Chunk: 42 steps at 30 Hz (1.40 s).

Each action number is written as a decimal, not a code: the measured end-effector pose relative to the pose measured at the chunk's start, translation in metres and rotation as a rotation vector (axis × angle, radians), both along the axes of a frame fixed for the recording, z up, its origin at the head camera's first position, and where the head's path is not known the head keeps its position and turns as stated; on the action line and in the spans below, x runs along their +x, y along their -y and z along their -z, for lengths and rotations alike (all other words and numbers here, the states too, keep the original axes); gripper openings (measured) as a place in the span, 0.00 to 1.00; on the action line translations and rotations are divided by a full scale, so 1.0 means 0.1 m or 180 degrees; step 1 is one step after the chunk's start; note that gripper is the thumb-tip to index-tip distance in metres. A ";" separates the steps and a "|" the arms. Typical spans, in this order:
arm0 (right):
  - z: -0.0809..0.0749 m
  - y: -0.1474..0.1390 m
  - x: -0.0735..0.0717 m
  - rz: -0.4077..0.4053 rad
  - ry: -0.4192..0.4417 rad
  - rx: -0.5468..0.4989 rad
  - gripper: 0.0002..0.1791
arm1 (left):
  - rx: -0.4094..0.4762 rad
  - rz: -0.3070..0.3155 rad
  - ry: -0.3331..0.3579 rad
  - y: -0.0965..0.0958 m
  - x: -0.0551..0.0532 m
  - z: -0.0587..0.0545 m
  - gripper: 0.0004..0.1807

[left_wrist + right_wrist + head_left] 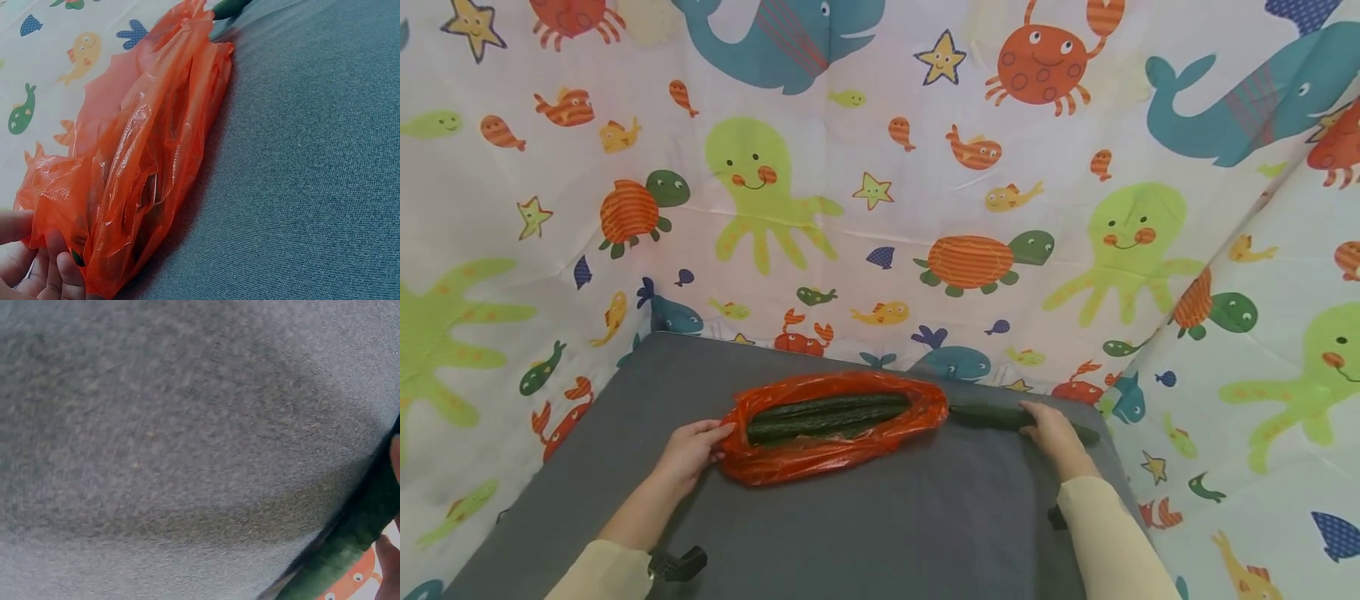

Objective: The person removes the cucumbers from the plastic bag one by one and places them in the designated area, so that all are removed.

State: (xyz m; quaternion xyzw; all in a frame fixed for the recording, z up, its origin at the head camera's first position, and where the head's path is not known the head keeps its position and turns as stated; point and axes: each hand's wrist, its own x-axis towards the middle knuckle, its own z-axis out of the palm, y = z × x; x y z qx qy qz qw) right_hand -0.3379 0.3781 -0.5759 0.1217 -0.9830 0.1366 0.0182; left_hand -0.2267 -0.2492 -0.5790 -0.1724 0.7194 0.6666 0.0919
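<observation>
An orange-red plastic bag [775, 469] lies on the grey table, its mouth spread wide around several long dark green cucumbers [827, 414]. At the bag's left end my left hand [687, 454] pinches the plastic between thumb and fingers; the left wrist view shows the crumpled bag [134, 162] stretching away from those fingers [55, 265]. To the right of the bag, another cucumber [988, 414] lies on the table, its left tip close to the bag's edge. My right hand [1051, 429] grips it past its middle. In the right wrist view this cucumber [347, 544] is partly cut off.
The grey cloth-covered table [880, 525] reaches back to a white curtain [850, 167] printed with sea animals, which also hangs at both sides. Dark straps sit at both wrists, the left strap's mount [679, 565] low over the table.
</observation>
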 end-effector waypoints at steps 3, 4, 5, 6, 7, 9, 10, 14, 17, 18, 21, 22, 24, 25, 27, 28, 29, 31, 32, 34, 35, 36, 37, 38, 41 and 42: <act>0.02 -0.01 0.02 0.0027 0.0119 0.0047 0.30 | -0.0017 -0.0009 -0.0012 0.00 0.01 0.00 0.21; 0.03 -0.02 0.02 0.0034 0.0145 0.0071 0.30 | -0.0011 -0.0008 -0.0019 0.00 0.01 0.00 0.21; 0.04 -0.03 0.02 0.0054 0.0171 0.0092 0.30 | -0.0004 -0.0007 -0.0025 0.00 0.01 0.01 0.22; 0.04 -0.04 0.03 0.0074 0.0191 0.0094 0.30 | 0.0014 0.0000 -0.0039 0.01 0.01 0.01 0.22; 0.04 -0.05 0.03 0.0104 0.0206 0.0082 0.30 | 0.0024 0.0002 -0.0053 0.01 0.01 0.01 0.22; 0.03 -0.06 0.02 0.0145 0.0239 0.0031 0.30 | 0.0038 -0.0005 -0.0062 0.01 0.02 0.01 0.22; 0.02 -0.07 0.02 0.0167 0.0264 -0.0019 0.31 | 0.0038 0.0007 -0.0068 0.02 0.02 0.01 0.22; -0.03 -0.07 0.02 0.0181 0.0337 -0.0318 0.36 | 0.0057 -0.0018 -0.0044 0.05 0.02 0.03 0.21; -0.04 -0.06 0.05 0.0157 0.0356 -0.0555 0.38 | 0.0109 -0.0028 -0.0038 0.07 0.02 0.05 0.20; -0.04 -0.05 0.05 0.0152 0.0360 -0.0621 0.38 | 0.0127 -0.0031 -0.0040 0.08 0.03 0.06 0.21; -0.02 -0.02 0.09 0.0112 0.0330 -0.0765 0.40 | 0.0152 -0.0023 -0.0035 0.09 0.03 0.07 0.21; -0.01 0.00 0.10 0.0101 0.0298 -0.0794 0.40 | 0.0138 -0.0008 -0.0030 0.09 0.03 0.07 0.22; -0.01 0.03 0.12 0.0064 0.0191 -0.0790 0.40 | 0.0112 0.0005 -0.0021 0.09 0.04 0.07 0.21; -0.01 0.05 0.13 0.0047 0.0115 -0.0800 0.40 | 0.0096 0.0000 -0.0018 0.09 0.04 0.06 0.21; -0.03 0.11 0.14 0.0034 -0.0032 -0.0849 0.40 | 0.0063 -0.0004 -0.0024 0.08 0.03 0.05 0.21; -0.05 0.14 0.14 0.0017 -0.0107 -0.0868 0.40 | 0.0045 0.0001 -0.0033 0.08 0.03 0.05 0.20; -0.07 0.19 0.14 0.0000 -0.0175 -0.0899 0.40 | 0.0039 -0.0003 -0.0039 0.08 0.03 0.04 0.20; -0.13 0.29 0.14 -0.0044 -0.0280 -0.1006 0.39 | 0.0025 -0.0011 -0.0054 0.07 0.04 0.03 0.20; -0.17 0.34 0.14 -0.0070 -0.0324 -0.1056 0.39 | 0.0017 -0.0005 -0.0058 0.06 0.04 0.02 0.20; -0.24 0.47 0.14 -0.0153 -0.0407 -0.1170 0.37 | 0.0013 0.0003 -0.0062 0.06 0.05 0.01 0.20; -0.27 0.53 0.15 -0.0210 -0.0452 -0.1239 0.36 | 0.0013 0.0005 -0.0064 0.06 0.05 0.01 0.21; -0.30 0.58 0.15 -0.0275 -0.0483 -0.1320 0.35 | 0.0010 0.0004 -0.0065 0.05 0.06 0.01 0.21; -0.32 0.64 0.16 -0.0334 -0.0515 -0.1398 0.34 | 0.0011 0.0002 -0.0061 0.05 0.06 0.01 0.21; -0.34 0.69 0.17 -0.0400 -0.0552 -0.1463 0.34 | 0.0019 -0.0002 -0.0058 0.05 0.06 0.02 0.21; -0.38 0.83 0.18 -0.0567 -0.0678 -0.1661 0.34 | 0.0062 0.0008 -0.0067 0.04 0.06 0.03 0.21; -0.39 0.87 0.19 -0.0593 -0.0705 -0.1717 0.34 | 0.0073 0.0001 -0.0059 0.04 0.06 0.04 0.21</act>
